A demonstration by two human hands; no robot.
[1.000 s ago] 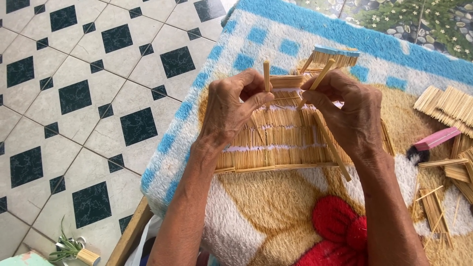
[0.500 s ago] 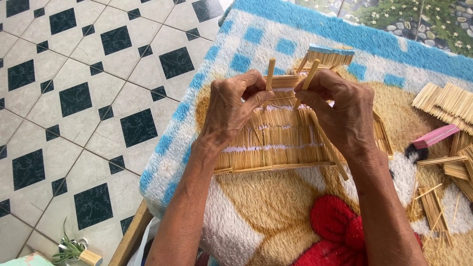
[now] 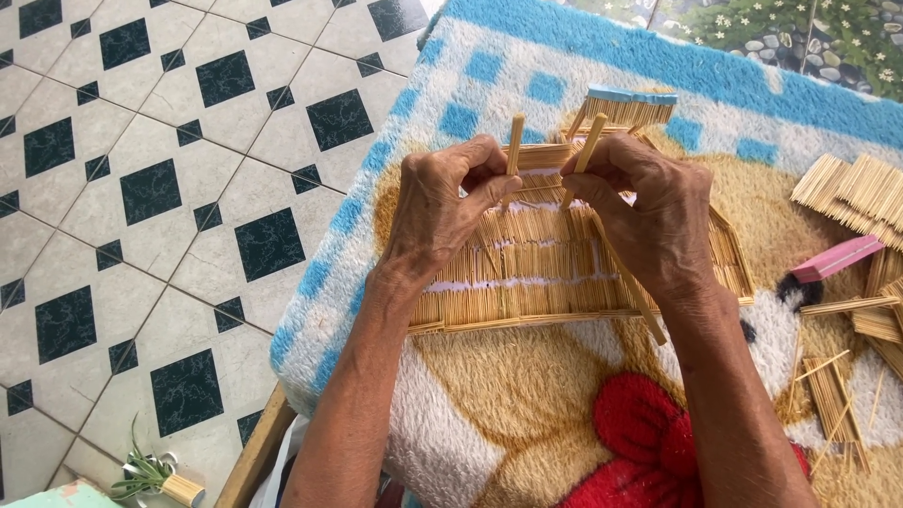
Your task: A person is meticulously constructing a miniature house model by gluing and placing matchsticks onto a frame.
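Item: a flat panel of thin bamboo sticks — laid side by side and crossed by pale bands — is seen lying on a fluffy blanket patterned in blue, tan, white and red.

Left hand: placed over the panel's upper left part; its grip is pinched together on a short upright bamboo stick, held between thumb and fingers.

Right hand: placed over the panel's upper right part; its grip is closed on a second, slanted bamboo stick, whose upper end leans to the right.

Behind the hands: a small bundle of sticks with a pale blue top, just beyond the panel.

To the right: loose stick bundles and a pink flat block, well apart from the hands.

Surroundings: a tiled floor with dark diamond insets, at the left of the blanket.
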